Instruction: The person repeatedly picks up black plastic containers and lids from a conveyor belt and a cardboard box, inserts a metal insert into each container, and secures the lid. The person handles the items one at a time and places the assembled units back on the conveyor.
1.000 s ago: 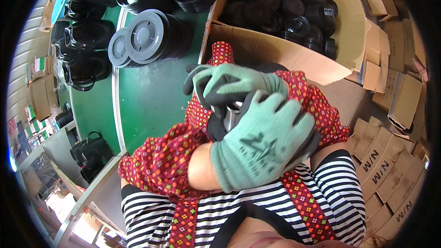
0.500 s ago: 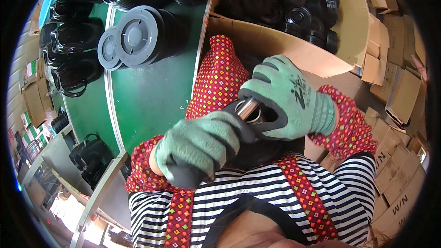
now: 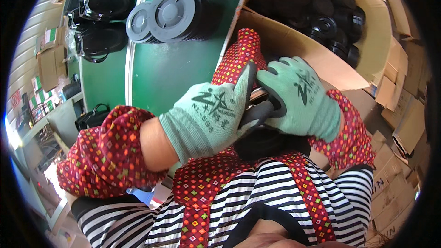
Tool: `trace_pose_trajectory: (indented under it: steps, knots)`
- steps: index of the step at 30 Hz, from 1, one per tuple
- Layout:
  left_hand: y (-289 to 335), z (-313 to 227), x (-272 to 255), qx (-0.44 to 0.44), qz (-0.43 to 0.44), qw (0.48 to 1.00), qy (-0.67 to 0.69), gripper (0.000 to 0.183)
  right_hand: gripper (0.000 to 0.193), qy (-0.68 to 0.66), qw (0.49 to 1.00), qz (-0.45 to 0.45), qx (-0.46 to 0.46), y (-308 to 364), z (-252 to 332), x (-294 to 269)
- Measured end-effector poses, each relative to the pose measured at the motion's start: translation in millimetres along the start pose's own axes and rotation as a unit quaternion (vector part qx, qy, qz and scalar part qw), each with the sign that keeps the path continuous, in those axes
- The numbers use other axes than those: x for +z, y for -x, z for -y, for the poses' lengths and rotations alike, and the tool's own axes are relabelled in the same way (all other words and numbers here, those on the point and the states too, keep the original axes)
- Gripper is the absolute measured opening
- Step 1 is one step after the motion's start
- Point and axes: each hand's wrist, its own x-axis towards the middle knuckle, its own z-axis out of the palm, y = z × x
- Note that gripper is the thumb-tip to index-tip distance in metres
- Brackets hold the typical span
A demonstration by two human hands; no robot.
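My right hand (image 3: 296, 96), in a green knit glove with a dark palm, has its fingers curled over a shiny metal piece (image 3: 258, 95). Only a little of that metal shows between the gloves, so its full shape is hidden. Against the same piece rests my left hand (image 3: 211, 115), back upward, thumb stretched forward and fingers held out apart from it. Under both hands a round black object (image 3: 259, 144) lies in my lap, partly covered by the gloves.
Left of me, a green table (image 3: 174, 71) bears stacked grey discs (image 3: 172, 14) and glossy black housings (image 3: 101, 41). An open carton (image 3: 317, 48) with black round parts stands ahead to the right. Flattened cartons (image 3: 409, 124) are piled at far right.
My left hand has turned from a closed grip to back upward with its thumb out, and its forearm has swung outward. The metal tube seen between the gloves is now mostly covered.
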Motion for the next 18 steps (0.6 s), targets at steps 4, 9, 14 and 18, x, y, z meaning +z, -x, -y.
trace_pose_trajectory:
  steps: [4,9,14,18]
  knots:
    - [-22.1,42.3,1.1,0.132,0.007,0.991,-0.028,0.078,0.061,0.046,0.996,-0.02,0.07,9.2,21.3,-2.4]
    - [-59.5,75.7,18.6,0.262,-0.048,0.964,-0.001,0.043,0.071,0.134,0.985,0.012,0.107,25.4,38.8,-15.3]
    - [-93.0,88.0,28.4,0.339,-0.094,0.936,-0.022,0.047,0.065,0.226,0.962,-0.001,0.153,31.6,50.0,-5.6]
    - [-94.4,75.9,9.1,0.349,-0.112,0.93,-0.038,0.039,0.074,0.171,0.963,-0.056,0.201,35.2,50.6,-8.0]
